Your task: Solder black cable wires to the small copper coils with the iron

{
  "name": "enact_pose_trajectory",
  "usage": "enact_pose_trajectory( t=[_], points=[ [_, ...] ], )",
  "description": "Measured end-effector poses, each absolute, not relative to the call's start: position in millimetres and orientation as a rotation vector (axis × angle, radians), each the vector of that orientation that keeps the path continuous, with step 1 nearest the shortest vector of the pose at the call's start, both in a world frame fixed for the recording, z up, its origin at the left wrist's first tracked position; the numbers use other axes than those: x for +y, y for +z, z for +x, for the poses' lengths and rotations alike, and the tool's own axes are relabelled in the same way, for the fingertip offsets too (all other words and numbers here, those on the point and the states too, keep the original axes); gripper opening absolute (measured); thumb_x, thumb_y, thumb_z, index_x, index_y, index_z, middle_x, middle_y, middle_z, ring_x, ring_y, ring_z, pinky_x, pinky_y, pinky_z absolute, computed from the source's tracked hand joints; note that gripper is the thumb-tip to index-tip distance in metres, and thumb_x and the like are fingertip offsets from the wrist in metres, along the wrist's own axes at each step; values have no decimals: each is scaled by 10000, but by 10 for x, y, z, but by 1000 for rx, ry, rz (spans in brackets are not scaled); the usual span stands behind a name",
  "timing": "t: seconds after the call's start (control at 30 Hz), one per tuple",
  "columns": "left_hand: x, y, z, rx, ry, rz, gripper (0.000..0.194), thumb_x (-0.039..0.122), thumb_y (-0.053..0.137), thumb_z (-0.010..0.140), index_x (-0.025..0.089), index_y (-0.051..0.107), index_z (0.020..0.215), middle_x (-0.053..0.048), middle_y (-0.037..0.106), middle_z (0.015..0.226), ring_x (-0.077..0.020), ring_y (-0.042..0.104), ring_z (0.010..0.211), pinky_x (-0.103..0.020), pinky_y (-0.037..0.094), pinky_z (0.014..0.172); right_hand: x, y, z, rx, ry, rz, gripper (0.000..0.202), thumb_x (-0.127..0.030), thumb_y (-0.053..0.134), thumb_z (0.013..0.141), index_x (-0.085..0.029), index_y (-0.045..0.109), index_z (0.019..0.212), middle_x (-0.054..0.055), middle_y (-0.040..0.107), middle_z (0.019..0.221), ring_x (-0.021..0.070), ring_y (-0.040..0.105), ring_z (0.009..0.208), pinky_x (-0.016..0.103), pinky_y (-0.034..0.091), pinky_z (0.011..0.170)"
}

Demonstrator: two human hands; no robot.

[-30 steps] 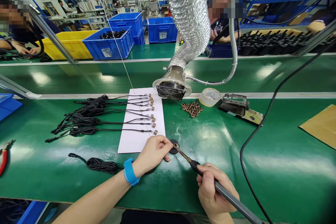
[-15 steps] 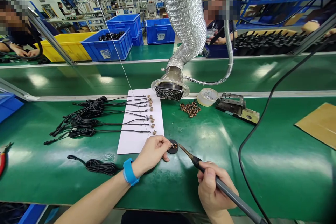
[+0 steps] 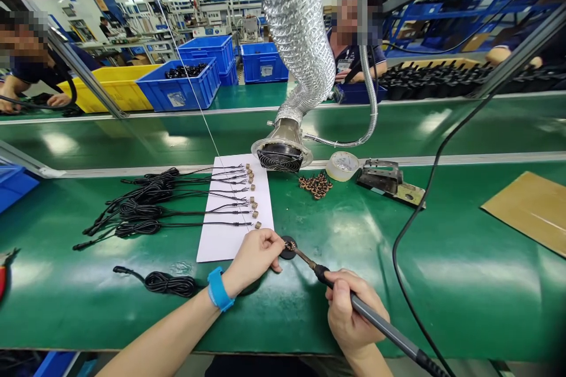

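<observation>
My left hand [image 3: 256, 252], with a blue band on its wrist, is closed in a pinch at a small black disc [image 3: 289, 254]. A coiled black cable [image 3: 170, 284] runs under that wrist toward the fingers, which pinch its end; the held end is mostly hidden. Ring-shaped copper-coloured contacts [image 3: 290, 244] sit on the disc. My right hand [image 3: 357, 309] grips a soldering iron [image 3: 375, 319] like a pen, its tip at the contacts. Beyond my left hand, a white sheet [image 3: 221, 244] bears several cable ends and small brownish blocks [image 3: 254, 214].
A fume duct [image 3: 280, 150] hangs over the bench. Behind the disc lie a pile of copper-tipped parts [image 3: 315, 186], a tape roll [image 3: 342, 166] and a metal holder [image 3: 391, 181]. A black cord [image 3: 395, 247] crosses at right. Co-workers sit opposite, near blue bins [image 3: 181, 85].
The soldering iron's tip has moved left onto the contacts, from just beside the disc. My left hand keeps its pinch. The camera view has shifted slightly.
</observation>
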State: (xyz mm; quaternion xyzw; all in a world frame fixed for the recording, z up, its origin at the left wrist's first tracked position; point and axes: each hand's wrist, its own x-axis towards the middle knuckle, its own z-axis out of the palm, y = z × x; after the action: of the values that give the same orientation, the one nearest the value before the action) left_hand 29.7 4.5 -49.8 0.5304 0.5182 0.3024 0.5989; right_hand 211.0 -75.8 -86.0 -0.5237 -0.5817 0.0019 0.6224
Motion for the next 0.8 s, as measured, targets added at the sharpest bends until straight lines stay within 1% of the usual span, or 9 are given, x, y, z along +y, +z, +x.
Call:
enact_pose_trajectory(
  t=[0.1,0.27,0.43,0.6,0.8],
  points=[
    [41,-496,301,1186,704,1231,243,374,639,817,153,584,731,23,573,505,-115,566,441,-212,467,492,-755,-849,2112,-1346,44,-1149,132,-135,554,883,-179,677,864,-2,687,661,145,664,583,325,587,636],
    [38,-465,307,1189,700,1229,241,374,639,817,149,599,737,15,585,495,-114,560,434,-213,465,497,-751,-843,2113,-1367,78,-1120,152,-113,542,874,-176,677,906,10,701,705,139,644,556,324,576,602],
    [43,-459,309,1191,704,1220,255,389,642,817,149,610,737,18,572,464,-120,551,427,-219,466,490,-741,-823,2105,-1400,83,-1096,169,-96,554,862,-187,690,903,-4,699,705,138,648,573,320,571,621],
    [44,-458,309,1187,699,1221,240,370,635,826,141,620,757,16,574,465,-115,552,430,-214,472,497,-731,-786,2095,-1420,78,-1120,159,-110,560,867,-196,691,895,-11,693,677,138,650,586,316,576,636],
    [39,-444,315,1185,700,1205,238,370,645,817,147,612,743,16,577,465,-114,553,422,-206,450,486,-755,-837,2103,-1330,28,-1210,168,-208,523,905,-181,677,842,-16,638,579,155,652,532,333,588,600]
  ],
)
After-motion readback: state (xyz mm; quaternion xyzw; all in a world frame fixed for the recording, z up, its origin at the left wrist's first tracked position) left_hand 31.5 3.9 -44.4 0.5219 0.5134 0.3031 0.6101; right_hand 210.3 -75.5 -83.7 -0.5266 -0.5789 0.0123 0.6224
